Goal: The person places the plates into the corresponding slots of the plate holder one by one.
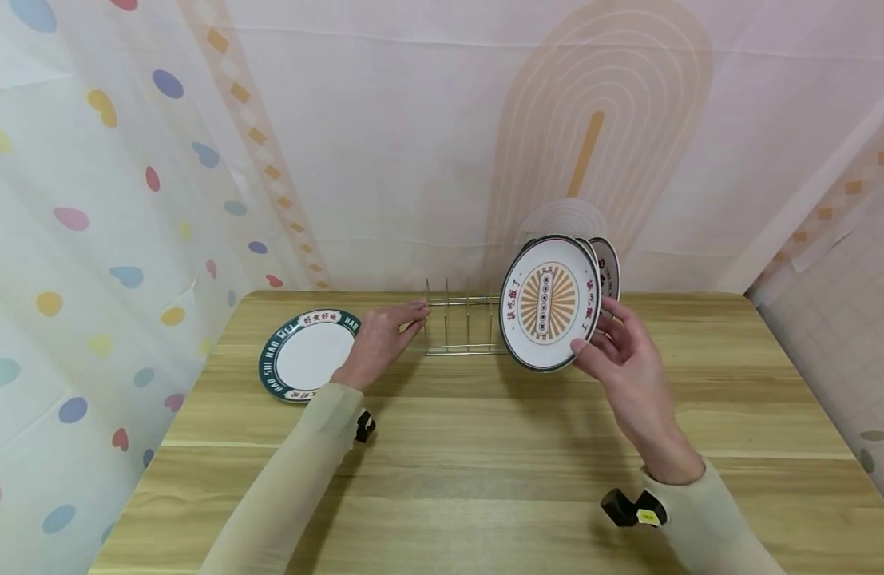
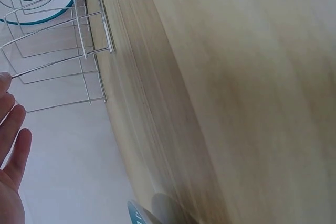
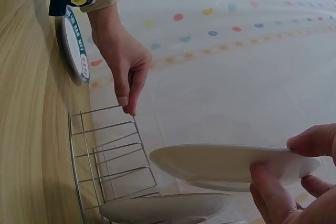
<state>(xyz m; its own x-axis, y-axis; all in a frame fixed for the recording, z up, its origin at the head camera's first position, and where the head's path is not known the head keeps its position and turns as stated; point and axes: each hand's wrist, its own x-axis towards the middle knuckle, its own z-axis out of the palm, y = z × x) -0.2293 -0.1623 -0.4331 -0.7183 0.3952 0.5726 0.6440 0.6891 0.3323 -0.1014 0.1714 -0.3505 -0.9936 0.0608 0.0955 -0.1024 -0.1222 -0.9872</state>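
A wire dish rack [image 1: 447, 348] stands near the back of the wooden table. My left hand [image 1: 379, 339] pinches the upper wire at its left end, as the right wrist view also shows at the rack's end wire [image 3: 137, 124]. In my right hand [image 1: 632, 375] is a white plate [image 1: 548, 307] with a dark rim and an orange sunburst, gripped by its right edge. It is tilted up in front of the rack's right part. Behind it other plates [image 1: 608, 263] stand on edge, partly hidden. The right wrist view shows another plate [image 3: 163, 208] upright in the rack, beside the held one [image 3: 220, 163].
A white plate with a green lettered rim [image 1: 272, 363] lies flat on the table at the left, partly behind my left hand and sleeve. A patterned curtain [image 1: 384, 160] hangs just behind the table [image 1: 449, 479] and along its left side.
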